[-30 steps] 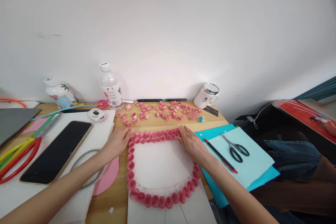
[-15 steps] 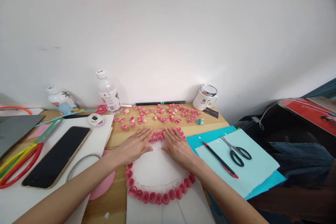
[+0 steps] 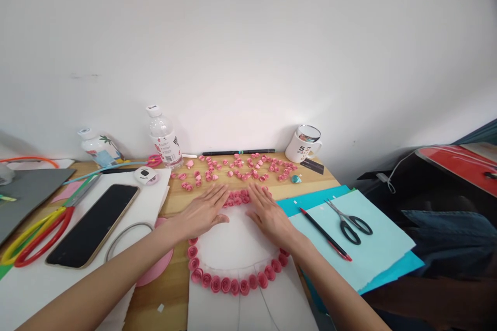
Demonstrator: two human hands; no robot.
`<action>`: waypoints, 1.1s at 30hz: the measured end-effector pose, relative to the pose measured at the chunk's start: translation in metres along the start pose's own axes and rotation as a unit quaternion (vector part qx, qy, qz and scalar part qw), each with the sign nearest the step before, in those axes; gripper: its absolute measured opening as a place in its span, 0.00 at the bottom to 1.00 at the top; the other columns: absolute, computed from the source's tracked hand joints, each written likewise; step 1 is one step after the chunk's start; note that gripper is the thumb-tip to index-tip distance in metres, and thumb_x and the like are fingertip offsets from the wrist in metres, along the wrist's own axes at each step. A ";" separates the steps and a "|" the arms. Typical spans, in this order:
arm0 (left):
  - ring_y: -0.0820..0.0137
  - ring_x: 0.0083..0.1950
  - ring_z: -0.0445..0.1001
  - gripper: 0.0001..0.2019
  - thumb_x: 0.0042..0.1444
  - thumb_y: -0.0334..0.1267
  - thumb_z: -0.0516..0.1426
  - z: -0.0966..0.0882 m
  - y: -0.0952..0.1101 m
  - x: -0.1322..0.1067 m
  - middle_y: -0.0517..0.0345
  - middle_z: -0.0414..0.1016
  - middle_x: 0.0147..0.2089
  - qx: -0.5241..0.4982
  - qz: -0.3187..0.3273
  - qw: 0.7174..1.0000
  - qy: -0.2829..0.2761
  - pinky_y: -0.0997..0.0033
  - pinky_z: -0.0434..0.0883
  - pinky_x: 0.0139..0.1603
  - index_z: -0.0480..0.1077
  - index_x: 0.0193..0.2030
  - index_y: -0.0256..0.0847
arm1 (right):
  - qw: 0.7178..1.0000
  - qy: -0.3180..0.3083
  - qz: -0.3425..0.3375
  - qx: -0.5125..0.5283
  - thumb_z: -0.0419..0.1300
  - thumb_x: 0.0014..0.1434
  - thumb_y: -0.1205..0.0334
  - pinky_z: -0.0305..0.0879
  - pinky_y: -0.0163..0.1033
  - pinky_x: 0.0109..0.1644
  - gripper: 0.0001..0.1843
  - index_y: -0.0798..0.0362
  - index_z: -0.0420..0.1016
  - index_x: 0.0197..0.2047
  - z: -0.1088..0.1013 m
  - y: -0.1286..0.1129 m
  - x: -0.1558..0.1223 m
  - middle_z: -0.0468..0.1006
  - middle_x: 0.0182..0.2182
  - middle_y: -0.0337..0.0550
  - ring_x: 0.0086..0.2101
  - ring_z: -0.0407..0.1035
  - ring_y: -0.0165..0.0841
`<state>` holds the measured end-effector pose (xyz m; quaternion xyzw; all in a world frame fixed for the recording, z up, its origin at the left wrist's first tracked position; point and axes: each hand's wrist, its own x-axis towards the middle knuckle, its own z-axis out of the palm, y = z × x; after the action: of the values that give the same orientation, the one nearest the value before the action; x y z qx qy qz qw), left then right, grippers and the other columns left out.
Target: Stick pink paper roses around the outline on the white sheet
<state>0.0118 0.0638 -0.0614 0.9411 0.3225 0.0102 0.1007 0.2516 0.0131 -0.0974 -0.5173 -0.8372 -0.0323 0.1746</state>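
Note:
A white sheet (image 3: 236, 240) lies on the wooden desk (image 3: 176, 201), edged with a ring of pink rolled paper roses (image 3: 233, 285). My left hand (image 3: 202, 211) lies flat and open on the ring's upper left part, fingers stretched toward the top row of roses (image 3: 238, 197). My right hand (image 3: 269, 213) rests flat and open on the upper right part, fingers pointing to the same row. Both hands hide parts of the ring. Several loose pink roses (image 3: 240, 165) are scattered behind them.
A black phone (image 3: 93, 225), red and yellow hoops (image 3: 37, 230) and a cable loop (image 3: 126, 232) lie left. Two bottles (image 3: 163, 137), a pen (image 3: 238, 152) and a white mug (image 3: 303, 144) stand at the wall. Scissors (image 3: 349, 221) and a pencil (image 3: 325, 234) rest on blue paper (image 3: 373, 248).
Both hands slid inward from the outer corners of the rose ring toward its top middle; over the last half second they stayed nearly still. The camera tilted slightly.

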 end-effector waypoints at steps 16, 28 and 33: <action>0.61 0.71 0.44 0.37 0.61 0.58 0.44 0.021 0.006 0.042 0.45 0.41 0.71 -0.042 0.102 0.994 -0.017 0.62 0.45 0.68 0.40 0.70 0.37 | 0.996 -0.072 0.038 -0.037 0.44 0.66 0.49 0.50 0.53 0.65 0.34 0.65 0.51 0.66 0.013 0.019 -0.012 0.48 0.65 0.63 0.65 0.41 0.46; 0.62 0.72 0.35 0.33 0.64 0.55 0.36 -0.029 -0.027 0.002 0.51 0.29 0.72 -0.059 0.063 0.996 -0.012 0.62 0.40 0.70 0.31 0.70 0.40 | 0.995 -0.081 0.020 -0.048 0.48 0.65 0.54 0.45 0.55 0.66 0.32 0.64 0.52 0.66 -0.006 -0.014 0.006 0.46 0.66 0.61 0.65 0.37 0.46; 0.59 0.72 0.33 0.38 0.62 0.59 0.39 -0.017 -0.031 -0.008 0.48 0.28 0.72 -0.035 0.084 0.995 -0.047 0.57 0.38 0.69 0.29 0.70 0.38 | 0.990 -0.140 0.011 -0.034 0.49 0.64 0.51 0.43 0.54 0.66 0.33 0.62 0.51 0.67 -0.006 -0.032 0.021 0.44 0.66 0.60 0.65 0.37 0.46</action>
<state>-0.0150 0.0856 -0.0506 0.9602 0.2369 -0.0147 0.1471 0.2166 0.0145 -0.0813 -0.5315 -0.8461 0.0142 0.0387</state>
